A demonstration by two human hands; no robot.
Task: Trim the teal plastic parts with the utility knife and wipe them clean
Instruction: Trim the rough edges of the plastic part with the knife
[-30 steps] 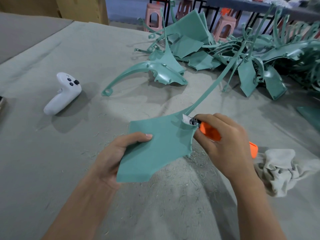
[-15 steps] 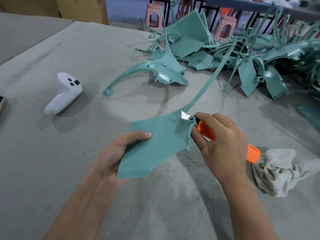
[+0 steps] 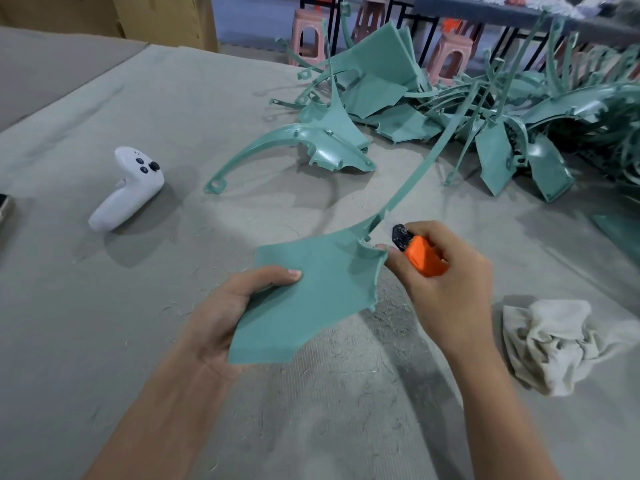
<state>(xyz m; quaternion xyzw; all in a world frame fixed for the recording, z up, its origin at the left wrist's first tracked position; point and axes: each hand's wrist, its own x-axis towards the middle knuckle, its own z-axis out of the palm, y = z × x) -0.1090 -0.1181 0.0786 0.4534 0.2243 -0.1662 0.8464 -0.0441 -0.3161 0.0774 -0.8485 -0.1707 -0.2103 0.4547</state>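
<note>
L hand [image 3: 228, 306] is gripping the teal part [image 3: 311, 299] at its 8 o'clock edge: thumb is lying flat on the top face, other fingers are hidden under the panel. The part is being held just above the table [image 3: 104, 323], wide panel toward the person, long thin arm sweeping off to 1 o'clock. R hand [image 3: 446, 289] is curling tight round the orange utility knife [image 3: 424, 259] at the panel's 2 o'clock corner, w/ one fingertip right at the ragged edge. The blade is blurring out, so can't tell if it's biting.

Judging by looks, the part is light and thin. The panel seems stiff enough to hold by one edge, but the arm is prob. going to flex if pushed. Best hold looks to be the wide panel, close to the cut, fingers behind the blade line.

The rag [image 3: 561, 344] is lying at 4 o'clock, the pile of parts [image 3: 502, 109] at 1, the white controller [image 3: 128, 192] at 10.
</note>
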